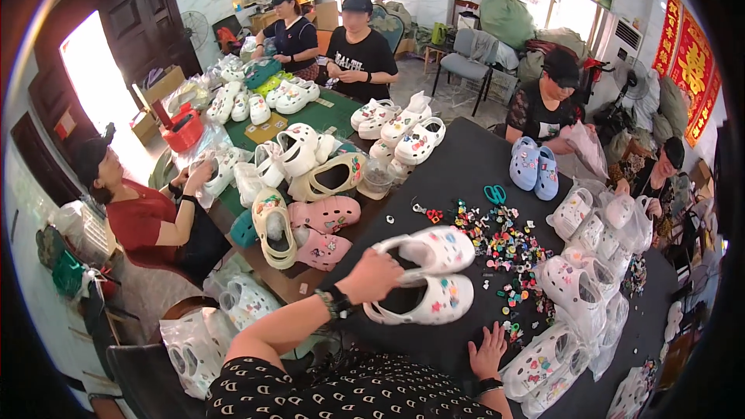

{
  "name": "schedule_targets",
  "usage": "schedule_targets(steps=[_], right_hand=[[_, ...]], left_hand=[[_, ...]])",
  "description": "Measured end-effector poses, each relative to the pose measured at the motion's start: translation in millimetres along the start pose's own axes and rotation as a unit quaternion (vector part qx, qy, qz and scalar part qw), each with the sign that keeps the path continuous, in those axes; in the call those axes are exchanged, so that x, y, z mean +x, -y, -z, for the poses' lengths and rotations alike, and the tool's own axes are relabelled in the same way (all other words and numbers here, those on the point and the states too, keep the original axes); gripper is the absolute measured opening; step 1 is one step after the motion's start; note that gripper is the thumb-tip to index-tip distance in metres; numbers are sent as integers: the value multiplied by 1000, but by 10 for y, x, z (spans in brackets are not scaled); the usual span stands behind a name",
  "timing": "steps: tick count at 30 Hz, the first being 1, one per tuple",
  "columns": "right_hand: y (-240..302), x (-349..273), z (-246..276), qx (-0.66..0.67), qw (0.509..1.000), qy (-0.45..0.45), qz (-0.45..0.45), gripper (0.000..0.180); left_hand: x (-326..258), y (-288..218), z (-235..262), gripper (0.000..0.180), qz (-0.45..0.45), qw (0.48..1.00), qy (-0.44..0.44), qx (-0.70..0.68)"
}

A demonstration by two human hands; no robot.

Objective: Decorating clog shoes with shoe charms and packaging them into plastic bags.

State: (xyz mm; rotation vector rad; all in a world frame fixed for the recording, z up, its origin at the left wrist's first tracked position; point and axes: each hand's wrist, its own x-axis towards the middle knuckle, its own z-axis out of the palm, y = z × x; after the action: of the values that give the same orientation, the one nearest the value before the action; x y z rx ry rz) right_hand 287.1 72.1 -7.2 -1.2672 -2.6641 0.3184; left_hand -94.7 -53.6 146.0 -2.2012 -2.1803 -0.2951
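My left hand [372,278] is closed on the heel end of a pair of white clogs with colourful charms. The far clog [446,248] and the near clog [444,300] lie side by side, toes pointing right, over the black table [434,186]. Whether they touch the tabletop, I cannot tell. Lower right, my right hand [489,353] rests on the black surface with its fingers spread, holding nothing. Just beyond it a heap of small colourful shoe charms [504,252] is scattered.
White clogs in clear bags [547,365] line the table's right side. Blue clogs [534,169] and teal-handled scissors [494,194] are farther back. Beige clogs [272,229] and pink clogs [324,213] crowd the left table. Several people work around the tables, one in a red top [147,221].
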Motion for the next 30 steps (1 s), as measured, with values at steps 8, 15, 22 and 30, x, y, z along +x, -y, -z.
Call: schedule_targets(steps=[8,15,22,30], right_hand=[[15,7,-11,-13,1000,-18,-4,60],[78,8,32,-12,999,-5,-30,58],[88,26,6,-4,999,-22,-26,57],[110,50,55,0,999,-46,-23,54]], left_hand=[[-564,1240,237,16,297,901,-297,109],[-560,1957,186,35,497,835,-190,139],[-202,2533,257,31,491,834,-191,164],[-227,2634,243,41,523,833,-124,132]])
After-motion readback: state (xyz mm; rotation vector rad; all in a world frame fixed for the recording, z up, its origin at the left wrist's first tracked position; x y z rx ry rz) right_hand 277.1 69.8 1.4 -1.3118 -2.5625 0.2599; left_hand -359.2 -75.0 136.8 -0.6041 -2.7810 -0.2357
